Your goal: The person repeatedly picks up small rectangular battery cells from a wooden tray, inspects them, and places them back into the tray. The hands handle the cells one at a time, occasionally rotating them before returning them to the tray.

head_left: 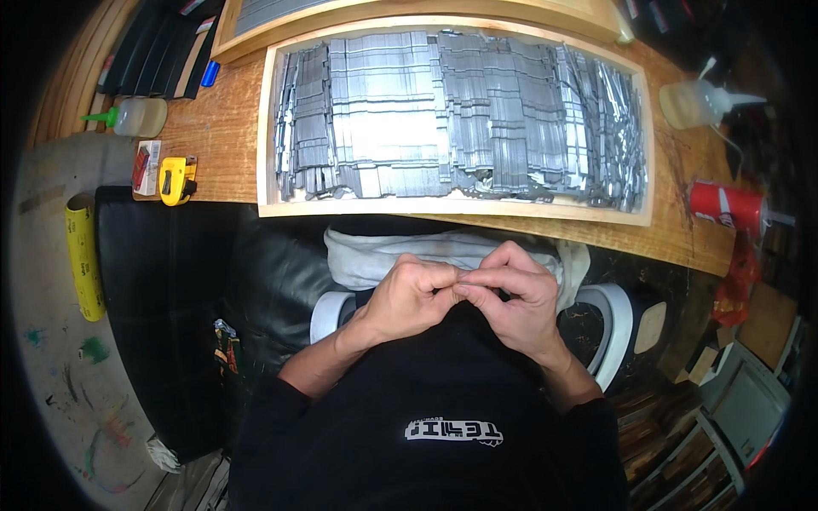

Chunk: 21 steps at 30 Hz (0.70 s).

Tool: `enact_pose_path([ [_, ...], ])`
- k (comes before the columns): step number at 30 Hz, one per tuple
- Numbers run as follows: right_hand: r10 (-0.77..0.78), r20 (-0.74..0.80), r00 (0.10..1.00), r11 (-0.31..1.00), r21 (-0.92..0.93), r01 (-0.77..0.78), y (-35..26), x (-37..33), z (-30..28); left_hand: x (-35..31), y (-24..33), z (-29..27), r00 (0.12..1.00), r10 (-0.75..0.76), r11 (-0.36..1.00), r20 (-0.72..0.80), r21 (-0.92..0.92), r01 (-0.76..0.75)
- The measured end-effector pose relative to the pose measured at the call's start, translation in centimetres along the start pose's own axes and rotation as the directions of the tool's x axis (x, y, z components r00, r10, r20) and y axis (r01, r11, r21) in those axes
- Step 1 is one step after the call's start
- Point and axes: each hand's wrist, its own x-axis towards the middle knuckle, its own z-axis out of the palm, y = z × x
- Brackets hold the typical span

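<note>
My left hand and my right hand meet in front of my chest, short of the table edge. Thumbs and fingers of both are pinched together, tip to tip. Whatever lies between them is too small or too hidden to make out. Beyond the hands, a shallow wooden frame lies on the table, filled with overlapping grey strips laid in rows. A whitish cloth is bunched just behind my hands.
On the wooden table stand glue bottles, a yellow tape measure, a small box and a red can. A second wooden frame lies behind. A black couch and a yellow roll are at left.
</note>
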Motion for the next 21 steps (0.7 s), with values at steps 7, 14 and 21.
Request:
enact_pose_path([
  [7,-0.03,0.033,0.999,0.999,0.023,0.03,0.32,0.34,-0.14,-0.15,-0.08,-0.05,0.997,0.07,0.997,-0.035,0.043,-0.068],
  [14,-0.057,0.033,0.998,0.997,0.059,0.055,0.66,0.46,-0.03,-0.23,0.18,-0.4,0.994,0.099,0.993,-0.039,0.069,-0.096],
  [21,-0.054,0.036,0.998,0.996,0.074,0.051,0.53,0.51,-0.1,-0.3,-0.27,-0.16,0.987,0.145,0.988,-0.065,0.054,-0.142],
])
